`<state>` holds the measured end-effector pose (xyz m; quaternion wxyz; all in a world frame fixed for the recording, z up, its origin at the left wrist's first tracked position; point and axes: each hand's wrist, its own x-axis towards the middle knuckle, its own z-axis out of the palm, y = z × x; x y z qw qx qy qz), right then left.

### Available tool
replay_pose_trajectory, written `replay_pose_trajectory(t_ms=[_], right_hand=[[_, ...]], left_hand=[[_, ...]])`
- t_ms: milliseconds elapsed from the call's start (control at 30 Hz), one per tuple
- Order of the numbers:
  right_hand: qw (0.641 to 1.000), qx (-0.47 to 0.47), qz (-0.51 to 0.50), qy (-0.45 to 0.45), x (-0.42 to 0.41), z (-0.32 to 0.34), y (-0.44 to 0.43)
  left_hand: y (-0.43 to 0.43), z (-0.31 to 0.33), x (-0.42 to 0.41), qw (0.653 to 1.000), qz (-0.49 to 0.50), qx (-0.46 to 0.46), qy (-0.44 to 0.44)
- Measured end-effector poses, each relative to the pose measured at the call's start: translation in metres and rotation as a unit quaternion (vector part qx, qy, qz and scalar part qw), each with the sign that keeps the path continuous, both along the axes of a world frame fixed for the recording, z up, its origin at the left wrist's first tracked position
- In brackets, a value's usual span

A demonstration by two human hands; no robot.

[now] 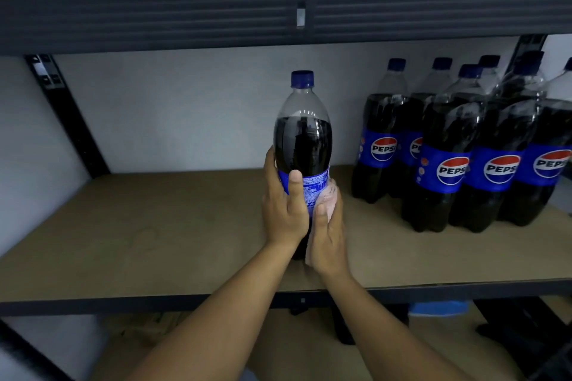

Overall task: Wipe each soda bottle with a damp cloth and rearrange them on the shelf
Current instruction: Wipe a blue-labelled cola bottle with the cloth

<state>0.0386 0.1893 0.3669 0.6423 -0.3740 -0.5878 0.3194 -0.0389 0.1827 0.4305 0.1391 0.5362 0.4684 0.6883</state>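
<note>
Head view: soda bottle (302, 133), cloth (330, 195) against it, near shelf edge (154, 300).

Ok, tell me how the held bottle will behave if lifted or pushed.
Likely heavy: the bottle is filled with dark soda to its shoulder. Tall and narrow, it may tip if pushed high. Its glossy plastic could be slippery where the cloth wipes it.
</note>
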Motion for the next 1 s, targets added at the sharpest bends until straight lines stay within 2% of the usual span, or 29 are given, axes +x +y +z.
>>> replay_pose_trajectory(t_ms=[100, 333, 533, 733, 1000], right_hand=[[1.000, -0.014, -0.008, -0.004, 0.000, 0.001, -0.003], [0.999, -0.038, -0.010, -0.036, 0.003, 0.005, -0.010], [0.997, -0.061, -0.002, -0.041, 0.004, 0.008, -0.016], [0.998, -0.041, -0.011, -0.038, 0.003, 0.000, -0.009], [0.999, -0.033, -0.017, -0.015, 0.004, 0.000, -0.011]], left_hand=[[0.001, -0.001, 0.000, 1.000, 0.005, -0.002, -0.004], [0.002, 0.002, -0.011, 0.998, -0.064, 0.010, -0.020], [0.011, 0.001, -0.032, 0.994, -0.100, -0.041, -0.015], [0.005, 0.008, -0.028, 0.990, -0.142, 0.008, -0.017], [0.011, 0.008, -0.027, 0.990, -0.140, 0.012, -0.003]])
